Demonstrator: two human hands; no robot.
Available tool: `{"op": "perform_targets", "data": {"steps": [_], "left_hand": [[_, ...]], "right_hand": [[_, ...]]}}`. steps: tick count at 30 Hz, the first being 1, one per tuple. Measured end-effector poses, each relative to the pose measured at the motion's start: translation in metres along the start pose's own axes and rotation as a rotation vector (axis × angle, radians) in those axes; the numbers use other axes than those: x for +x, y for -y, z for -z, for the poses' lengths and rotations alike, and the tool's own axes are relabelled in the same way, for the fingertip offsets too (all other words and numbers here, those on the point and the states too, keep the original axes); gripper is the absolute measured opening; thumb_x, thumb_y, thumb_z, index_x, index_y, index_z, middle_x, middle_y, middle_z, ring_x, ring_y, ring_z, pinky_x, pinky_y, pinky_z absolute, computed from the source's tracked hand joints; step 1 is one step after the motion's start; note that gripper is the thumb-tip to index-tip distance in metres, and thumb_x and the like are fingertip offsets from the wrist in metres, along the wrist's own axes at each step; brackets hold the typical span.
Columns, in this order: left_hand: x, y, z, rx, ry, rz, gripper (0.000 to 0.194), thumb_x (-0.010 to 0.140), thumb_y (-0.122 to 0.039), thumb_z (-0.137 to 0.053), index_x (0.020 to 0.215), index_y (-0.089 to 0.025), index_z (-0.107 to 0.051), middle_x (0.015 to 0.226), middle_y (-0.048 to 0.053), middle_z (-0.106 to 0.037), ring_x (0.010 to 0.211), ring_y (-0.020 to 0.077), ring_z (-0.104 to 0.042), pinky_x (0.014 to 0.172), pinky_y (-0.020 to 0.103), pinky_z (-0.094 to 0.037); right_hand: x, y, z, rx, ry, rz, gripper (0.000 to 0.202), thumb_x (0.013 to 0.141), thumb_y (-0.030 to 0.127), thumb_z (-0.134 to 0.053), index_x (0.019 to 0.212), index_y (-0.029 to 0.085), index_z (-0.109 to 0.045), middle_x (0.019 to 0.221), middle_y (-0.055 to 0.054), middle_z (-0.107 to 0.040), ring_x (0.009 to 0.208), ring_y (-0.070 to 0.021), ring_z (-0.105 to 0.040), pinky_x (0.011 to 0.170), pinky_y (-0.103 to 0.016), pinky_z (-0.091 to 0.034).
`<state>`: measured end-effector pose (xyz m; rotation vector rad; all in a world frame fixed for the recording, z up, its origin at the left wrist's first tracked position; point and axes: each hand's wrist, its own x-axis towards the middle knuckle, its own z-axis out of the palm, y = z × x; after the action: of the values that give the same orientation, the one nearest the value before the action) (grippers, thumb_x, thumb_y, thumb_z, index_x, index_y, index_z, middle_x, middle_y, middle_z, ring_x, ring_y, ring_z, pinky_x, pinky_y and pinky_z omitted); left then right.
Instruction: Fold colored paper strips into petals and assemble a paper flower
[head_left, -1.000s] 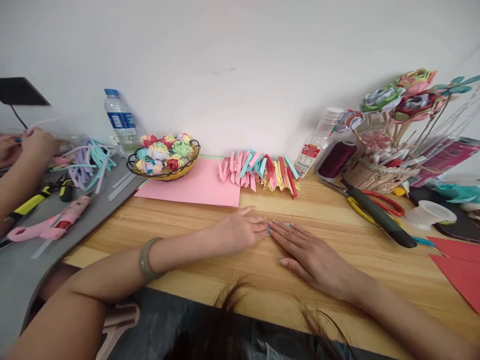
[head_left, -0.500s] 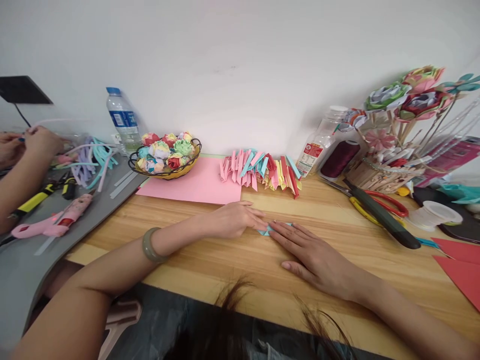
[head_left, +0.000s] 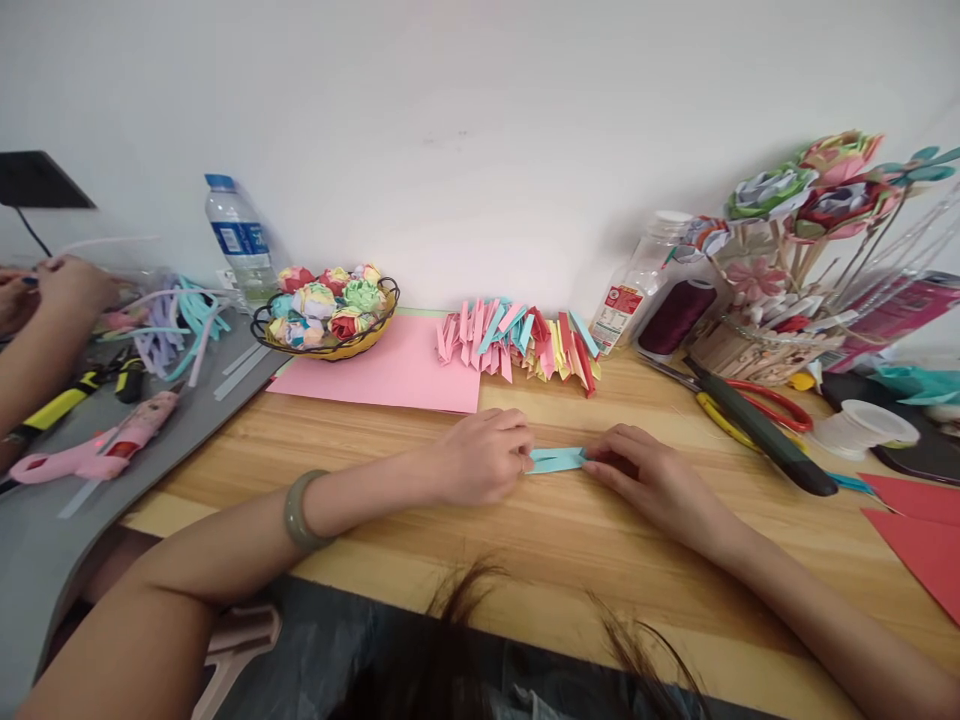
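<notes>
A narrow folded strip of light blue paper [head_left: 556,460] lies across the wooden table between my two hands. My left hand [head_left: 484,457], with a green bangle on its wrist, pinches the strip's left end. The right end is held between the thumb and fingers of my right hand [head_left: 652,480]. Each end of the strip is partly hidden by fingers. Behind my hands stands a row of folded paper pieces [head_left: 517,340] in pink, blue, red and yellow, beside a sheet of pink paper [head_left: 375,375].
A basket of paper flowers [head_left: 326,315] and a water bottle [head_left: 238,240] stand at back left. Scissors [head_left: 757,425], a thread spool [head_left: 679,318] and red paper [head_left: 915,550] lie right. On the grey mat are a pink glue gun [head_left: 105,445] and another person's hands [head_left: 67,290].
Both hands have gone from lying flat over the blue paper to gripping its two ends. More of the strip now shows between them.
</notes>
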<state>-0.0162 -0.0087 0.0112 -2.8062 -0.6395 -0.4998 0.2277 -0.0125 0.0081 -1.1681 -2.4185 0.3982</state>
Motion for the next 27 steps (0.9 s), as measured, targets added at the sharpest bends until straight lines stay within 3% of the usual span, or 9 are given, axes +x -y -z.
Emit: {"op": "perform_targets", "data": {"steps": [5,9,12,15,20,27], "left_hand": [[0.001,-0.004,-0.002,-0.155,0.0,0.045,0.021,0.084,-0.024,-0.047,0.082,-0.014,-0.065,0.076,0.004,-0.063,0.081,0.016,-0.048,0.073,0.028,-0.042],[0.002,-0.007,0.002,-0.201,-0.051,0.018,0.024,0.087,-0.024,-0.044,0.081,-0.017,-0.066,0.088,0.004,-0.064,0.087,0.0161,-0.05,0.077,0.029,-0.043],[0.003,-0.009,0.003,-0.164,-0.073,-0.043,0.024,0.088,-0.021,-0.043,0.09,-0.014,-0.065,0.099,0.006,-0.064,0.096,0.017,-0.051,0.085,0.03,-0.042],[0.001,-0.01,-0.002,-0.115,-0.055,-0.119,0.024,0.088,-0.017,-0.041,0.096,-0.013,-0.063,0.098,0.005,-0.066,0.092,0.0146,-0.054,0.084,0.027,-0.044],[-0.004,-0.017,-0.007,0.041,-0.108,-0.186,0.024,0.089,-0.015,-0.039,0.096,-0.012,-0.062,0.097,0.006,-0.067,0.092,0.0153,-0.058,0.086,0.029,-0.044],[-0.008,-0.041,-0.005,0.185,-0.083,-0.112,0.023,0.086,-0.01,-0.041,0.099,-0.005,-0.06,0.101,0.014,-0.065,0.095,0.0193,-0.06,0.087,0.035,-0.044]], "right_hand": [[0.002,0.004,-0.002,0.006,0.006,-0.012,0.017,0.086,0.028,-0.046,0.074,0.02,-0.055,0.074,-0.004,-0.055,0.07,-0.0168,-0.053,0.063,-0.031,-0.045],[0.002,0.004,0.002,0.033,0.063,0.029,0.015,0.086,0.025,-0.045,0.077,0.02,-0.054,0.077,-0.005,-0.054,0.074,-0.0175,-0.052,0.066,-0.033,-0.045],[0.002,0.003,0.005,0.045,0.098,0.049,0.015,0.087,0.022,-0.043,0.076,0.02,-0.053,0.079,-0.005,-0.054,0.075,-0.0173,-0.052,0.067,-0.033,-0.045],[0.001,0.004,0.005,0.031,0.098,0.048,0.013,0.086,0.02,-0.043,0.077,0.02,-0.053,0.08,-0.005,-0.054,0.076,-0.0173,-0.051,0.068,-0.033,-0.045],[-0.003,0.01,0.0,-0.035,-0.003,0.028,0.011,0.084,0.018,-0.045,0.077,0.019,-0.052,0.086,-0.008,-0.051,0.082,-0.0197,-0.05,0.073,-0.038,-0.046],[-0.002,0.01,-0.005,-0.047,-0.021,-0.01,0.013,0.086,0.022,-0.045,0.075,0.019,-0.052,0.081,-0.007,-0.052,0.078,-0.0195,-0.05,0.069,-0.037,-0.047]]}}
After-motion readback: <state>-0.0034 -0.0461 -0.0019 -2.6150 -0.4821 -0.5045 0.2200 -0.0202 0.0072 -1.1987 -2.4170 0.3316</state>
